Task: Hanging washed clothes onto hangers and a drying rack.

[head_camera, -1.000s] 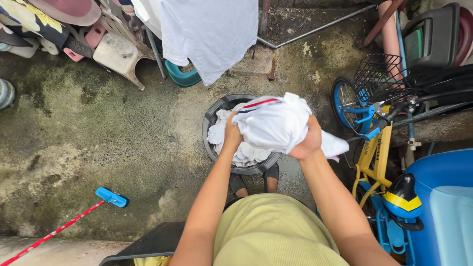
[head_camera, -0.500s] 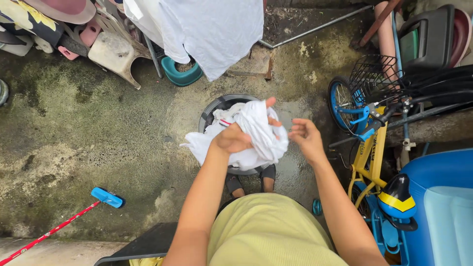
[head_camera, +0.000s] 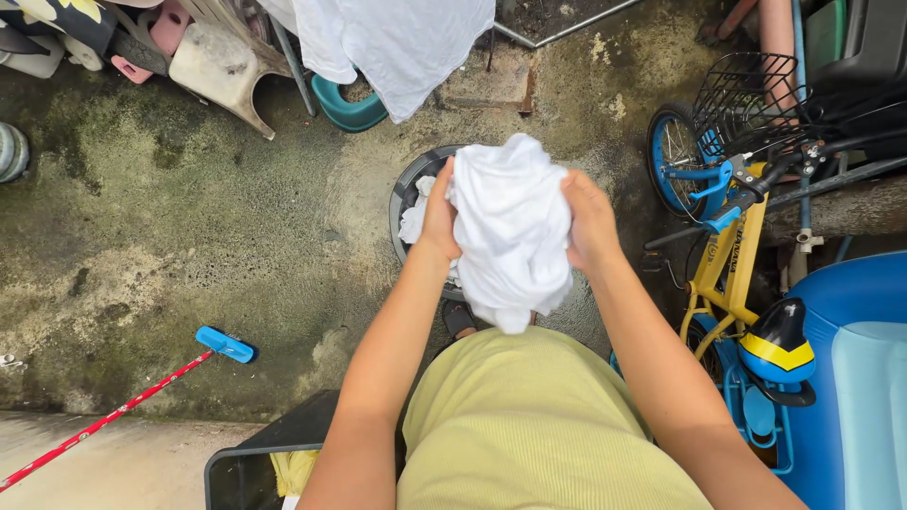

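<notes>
A bunched white cloth hangs between both hands, lifted above a dark round tub that still has white laundry in it. My left hand grips the cloth's left side and my right hand grips its right side, fingers curled into the fabric. The cloth's lower end droops toward my yellow-green shirt. Most of the tub is hidden behind the cloth.
A white garment hangs at the top, with a teal basin and plastic stools behind. A yellow and blue child's bicycle stands at right beside a blue seat. A red-handled brush lies left. A black bin sits near.
The cloth has been gathered from a spread shape into a tight bundle and lifted higher. My right hand, off the cloth half a second ago, now grips it again.
</notes>
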